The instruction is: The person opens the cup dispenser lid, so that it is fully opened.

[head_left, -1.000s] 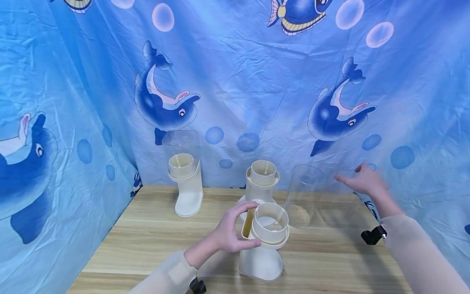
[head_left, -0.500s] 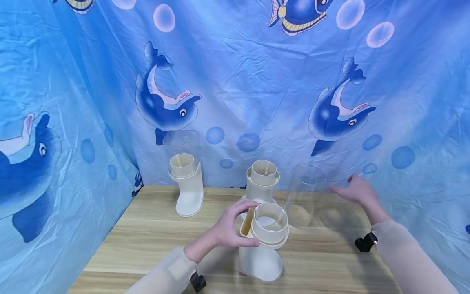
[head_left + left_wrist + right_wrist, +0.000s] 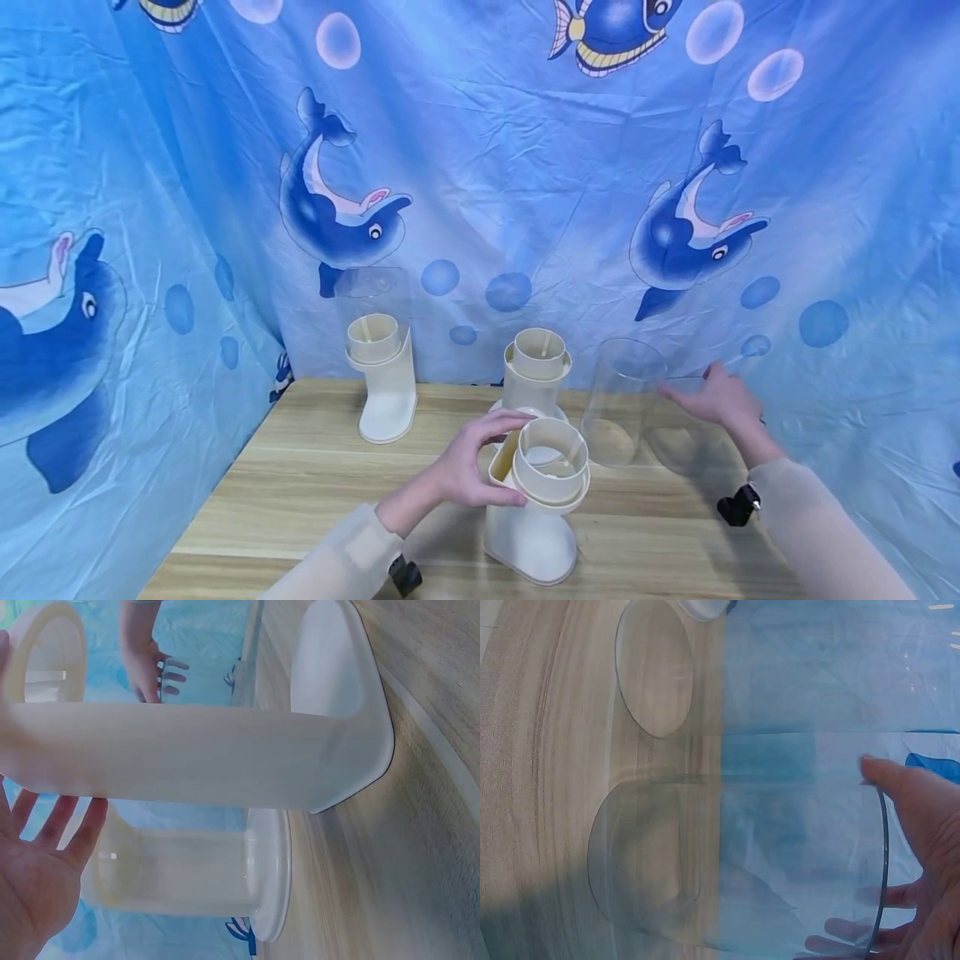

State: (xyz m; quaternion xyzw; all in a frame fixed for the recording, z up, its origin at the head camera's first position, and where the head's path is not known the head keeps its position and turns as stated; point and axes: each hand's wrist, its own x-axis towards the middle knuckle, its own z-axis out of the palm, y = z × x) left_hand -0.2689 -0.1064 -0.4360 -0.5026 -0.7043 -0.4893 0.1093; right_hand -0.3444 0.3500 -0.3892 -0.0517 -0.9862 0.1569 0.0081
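Note:
Front and centre stands a cream plastic stand (image 3: 531, 542) with a round collar on top and a flat foot on the table. My left hand (image 3: 468, 467) grips its upper part from the left, thumb in front and fingers behind. In the left wrist view the fingertips of the left hand (image 3: 45, 877) touch the side of the stand (image 3: 165, 754). At the right, my right hand (image 3: 716, 400) holds a clear cylinder (image 3: 735, 859) by its upper rim, thumb on one side and fingers on the other. The cylinder's lower end is at the table.
Another clear cylinder (image 3: 618, 408) stands upright just left of the held one. Behind the gripped stand is a second cream stand (image 3: 536, 358). A third stand (image 3: 388, 400), at back left, has a clear cylinder (image 3: 371, 287) above it. A blue dolphin-print curtain (image 3: 510, 208) borders the wooden table (image 3: 292, 500).
My right hand has moved left and lower with the clear cylinder, closer to the other clear cylinder. The left hand and its stand have stayed almost in place.

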